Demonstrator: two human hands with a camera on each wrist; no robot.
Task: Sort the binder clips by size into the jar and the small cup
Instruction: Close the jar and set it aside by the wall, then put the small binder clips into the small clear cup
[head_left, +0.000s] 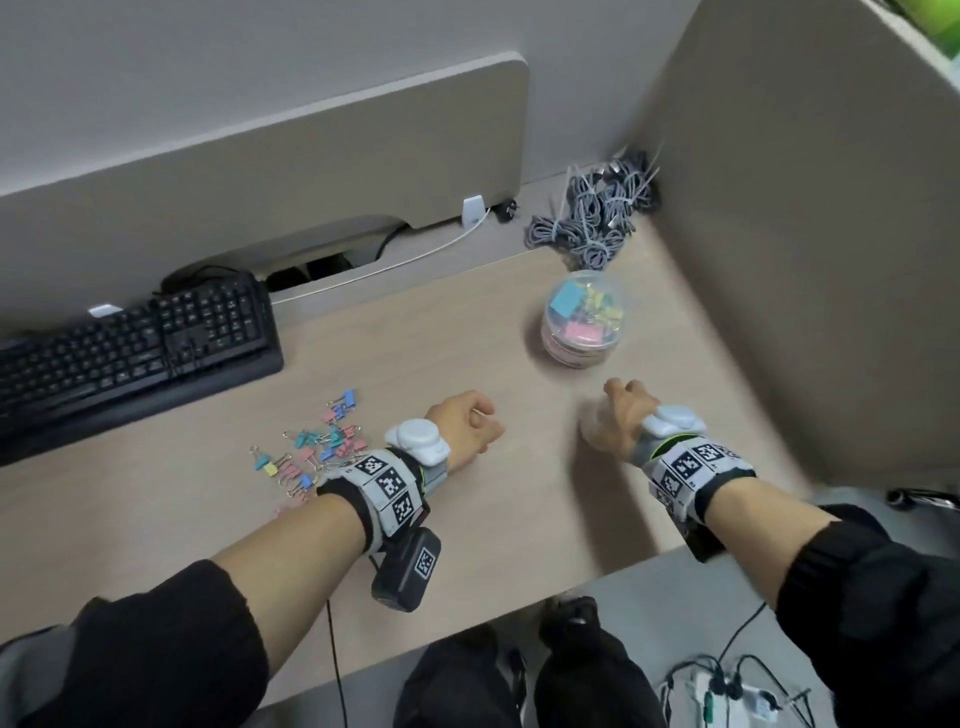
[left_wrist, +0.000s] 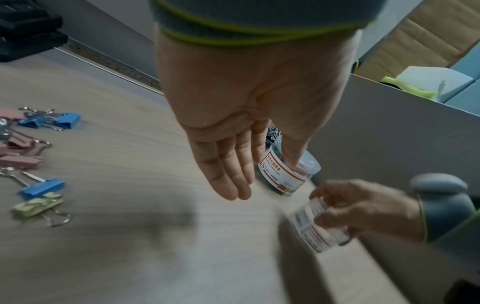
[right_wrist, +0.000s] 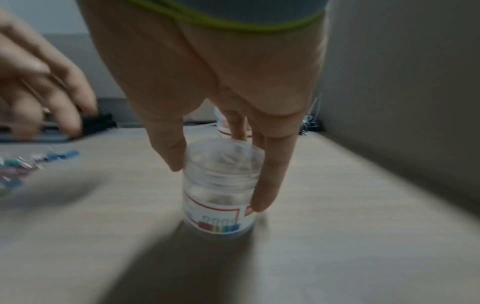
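A small clear cup (right_wrist: 218, 218) with a printed label stands on the desk, and my right hand (right_wrist: 218, 185) grips it from above with thumb and fingers round its sides. The head view shows that hand (head_left: 618, 410) over the blurred cup (head_left: 592, 423). Beyond it stands the clear jar (head_left: 579, 322), which holds larger blue, pink and yellow clips. A pile of loose coloured binder clips (head_left: 317, 447) lies at the left. My left hand (head_left: 467, 423) hovers between the pile and the cup, its fingers (left_wrist: 228, 174) fairly straight and holding nothing.
A black keyboard (head_left: 130, 353) lies at the far left of the desk (head_left: 415, 364). Bundled grey cables (head_left: 597, 218) sit in the back right corner behind the jar. A partition wall (head_left: 805, 260) closes the right side. The desk's front edge runs just below my forearms.
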